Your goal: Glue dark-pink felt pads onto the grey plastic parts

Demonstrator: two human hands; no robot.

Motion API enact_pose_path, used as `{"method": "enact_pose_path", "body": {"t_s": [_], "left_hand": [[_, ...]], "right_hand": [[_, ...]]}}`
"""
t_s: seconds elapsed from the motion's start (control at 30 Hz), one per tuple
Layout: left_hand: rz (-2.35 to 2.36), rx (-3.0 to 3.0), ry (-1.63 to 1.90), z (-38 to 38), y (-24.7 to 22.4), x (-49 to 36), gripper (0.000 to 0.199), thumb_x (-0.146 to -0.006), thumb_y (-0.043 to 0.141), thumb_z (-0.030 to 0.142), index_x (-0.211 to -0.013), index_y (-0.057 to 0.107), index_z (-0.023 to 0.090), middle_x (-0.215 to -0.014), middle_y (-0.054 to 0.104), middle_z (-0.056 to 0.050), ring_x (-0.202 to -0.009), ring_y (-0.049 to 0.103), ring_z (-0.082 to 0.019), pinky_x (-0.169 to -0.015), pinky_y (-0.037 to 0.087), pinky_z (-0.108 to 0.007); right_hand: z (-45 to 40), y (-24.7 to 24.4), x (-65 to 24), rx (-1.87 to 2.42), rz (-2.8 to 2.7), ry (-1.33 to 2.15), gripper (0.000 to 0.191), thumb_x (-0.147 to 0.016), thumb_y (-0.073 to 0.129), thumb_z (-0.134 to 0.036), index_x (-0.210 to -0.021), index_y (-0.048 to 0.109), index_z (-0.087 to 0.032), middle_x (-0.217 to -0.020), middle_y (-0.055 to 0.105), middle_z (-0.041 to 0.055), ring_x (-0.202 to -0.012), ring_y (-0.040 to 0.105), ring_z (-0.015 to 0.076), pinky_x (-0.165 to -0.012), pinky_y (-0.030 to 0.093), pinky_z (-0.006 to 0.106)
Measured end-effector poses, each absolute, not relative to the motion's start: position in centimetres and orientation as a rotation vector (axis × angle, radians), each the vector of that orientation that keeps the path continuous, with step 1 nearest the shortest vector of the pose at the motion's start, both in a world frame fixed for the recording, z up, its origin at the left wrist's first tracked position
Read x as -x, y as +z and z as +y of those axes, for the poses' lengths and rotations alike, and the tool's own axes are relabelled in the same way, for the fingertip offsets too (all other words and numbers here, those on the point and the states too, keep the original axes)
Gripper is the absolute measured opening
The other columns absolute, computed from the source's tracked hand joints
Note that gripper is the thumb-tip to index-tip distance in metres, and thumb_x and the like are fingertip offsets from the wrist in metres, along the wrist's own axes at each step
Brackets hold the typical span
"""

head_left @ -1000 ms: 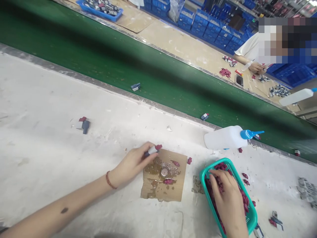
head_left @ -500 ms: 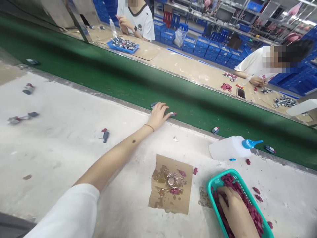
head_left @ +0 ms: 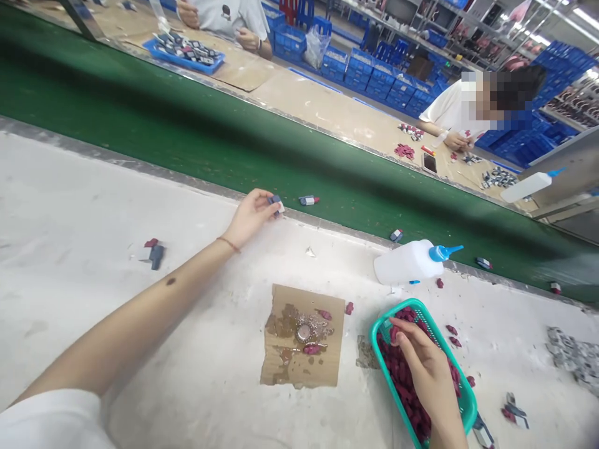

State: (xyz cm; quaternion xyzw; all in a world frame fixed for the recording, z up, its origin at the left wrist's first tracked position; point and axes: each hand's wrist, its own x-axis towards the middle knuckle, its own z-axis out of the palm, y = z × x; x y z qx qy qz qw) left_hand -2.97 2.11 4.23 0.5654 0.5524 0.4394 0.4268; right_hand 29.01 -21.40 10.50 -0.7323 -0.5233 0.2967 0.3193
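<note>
My left hand [head_left: 253, 215] is closed on a small grey-blue and white plastic piece [head_left: 277, 204] at the near edge of the green belt [head_left: 224, 165]. A similar piece with a red end [head_left: 309, 200] lies on the belt just right of it. Above the green basket [head_left: 469, 405], my right hand [head_left: 423, 362] pinches a small dark red piece [head_left: 394, 333] between thumb and fingers. Many more dark red pieces [head_left: 402, 380] fill the basket beneath. Left of the basket lies a cardboard sheet [head_left: 322, 374] with wet, glue-like stains, a round cap and two red pieces.
A white bottle with a blue nozzle [head_left: 407, 262] lies behind the basket. Loose parts [head_left: 153, 252] rest on the white table at left, others [head_left: 515, 411] at right. Across the belt, two people sit at a bench with a blue tray [head_left: 187, 53] of parts.
My left hand has drawn back from the belt with a grey-blue and white plastic piece in its fingers. My right hand has risen from the basket, pinching a red piece. The view has shifted.
</note>
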Motion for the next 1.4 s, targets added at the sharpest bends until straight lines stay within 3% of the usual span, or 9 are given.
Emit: {"method": "enact_pose_path", "body": {"t_s": [0.1,0.17,0.33,0.43,0.53,0.7,0.87,1.13,1.4], "left_hand": [[1.153,-1.085,1.093,-2.4,4.4,2.5,0.044,-0.07,0.077,0.046,-0.095,0.057,0.016,-0.083,0.069,0.001,-0.073,0.068,-0.015,-0.071,0.055,-0.03],[1.095,-1.006,0.976,-5.5,4.7,2.3,0.047,-0.067,0.081,0.045,-0.099,0.062,0.016,-0.086,0.07,-0.002,-0.075,0.068,-0.017,-0.072,0.055,-0.032],[0.942,-0.885,0.761,-11.2,5.1,2.0,0.042,-0.07,0.081,0.04,-0.102,0.064,0.018,-0.085,0.068,0.0,-0.071,0.06,-0.012,-0.068,0.049,-0.027],[0.896,-0.811,0.699,-12.8,4.7,1.9,0.038,-0.072,0.08,0.041,-0.094,0.059,0.018,-0.084,0.064,0.002,-0.063,0.055,-0.009,-0.065,0.048,-0.026],[0.891,-0.744,0.712,-13.6,4.3,1.8,0.04,-0.072,0.08,0.043,-0.094,0.056,0.019,-0.087,0.061,0.001,-0.067,0.056,-0.01,-0.069,0.05,-0.028],[0.87,-0.786,0.706,-14.2,3.8,1.8,0.045,-0.071,0.081,0.042,-0.102,0.06,0.018,-0.091,0.062,-0.001,-0.074,0.06,-0.012,-0.076,0.05,-0.03],[0.861,-0.773,0.72,-14.5,3.7,1.7,0.045,-0.066,0.085,0.041,-0.09,0.054,0.018,-0.092,0.065,-0.002,-0.074,0.061,-0.013,-0.072,0.049,-0.029],[0.783,-0.865,0.723,-15.3,3.7,1.5,0.035,-0.081,0.073,0.039,-0.092,0.044,0.021,-0.083,0.061,0.002,-0.074,0.057,-0.012,-0.072,0.045,-0.027],[0.867,-1.092,0.697,-15.5,3.8,1.5,0.026,-0.089,0.058,0.036,-0.109,0.052,0.021,-0.105,0.067,-0.007,-0.094,0.063,-0.02,-0.083,0.05,-0.033]], "right_hand": [[-21.2,10.8,-27.9,1.828,-1.239,0.881,0.027,-0.081,0.068,-0.044,-0.092,0.076,-0.021,-0.077,0.076,0.0056,-0.068,0.071,0.0215,-0.063,0.06,0.031],[-21.1,10.6,-26.9,1.769,-1.168,0.939,0.026,-0.079,0.072,-0.044,-0.089,0.076,-0.021,-0.072,0.075,0.0049,-0.064,0.071,0.0211,-0.06,0.06,0.03],[-20.6,9.4,-23.5,1.67,-1.24,0.993,0.021,-0.083,0.068,-0.041,-0.082,0.073,-0.02,-0.071,0.074,0.0047,-0.06,0.069,0.0191,-0.054,0.057,0.027],[-20.1,8.6,-21.6,1.65,-1.506,0.903,0.018,-0.089,0.063,-0.036,-0.084,0.072,-0.021,-0.078,0.074,0.0052,-0.07,0.07,0.0202,-0.062,0.057,0.028],[-19.6,7.7,-20.4,1.573,-1.817,0.823,0.02,-0.097,0.053,-0.031,-0.089,0.068,-0.022,-0.083,0.074,0.0056,-0.077,0.071,0.0202,-0.068,0.057,0.029],[-19.0,6.5,-19.3,1.422,-2.259,0.607,0.026,-0.103,0.04,-0.027,-0.087,0.059,-0.022,-0.075,0.067,0.0034,-0.067,0.066,0.0184,-0.061,0.052,0.027],[-18.6,6.4,-18.8,1.4,-2.489,0.362,0.034,-0.104,0.033,-0.025,-0.076,0.052,-0.024,-0.067,0.061,0.002,-0.06,0.061,0.0181,-0.054,0.045,0.027],[-17.8,6.6,-18.4,1.426,-2.538,0.483,0.032,-0.104,0.03,-0.024,-0.078,0.047,-0.024,-0.069,0.06,0.0012,-0.06,0.059,0.0166,-0.054,0.044,0.025],[-17.9,6.9,-18.6,1.58,-2.329,0.789,0.024,-0.1,0.041,-0.022,-0.076,0.042,-0.025,-0.062,0.055,-0.0038,-0.048,0.05,0.0139,-0.047,0.037,0.024]]}}
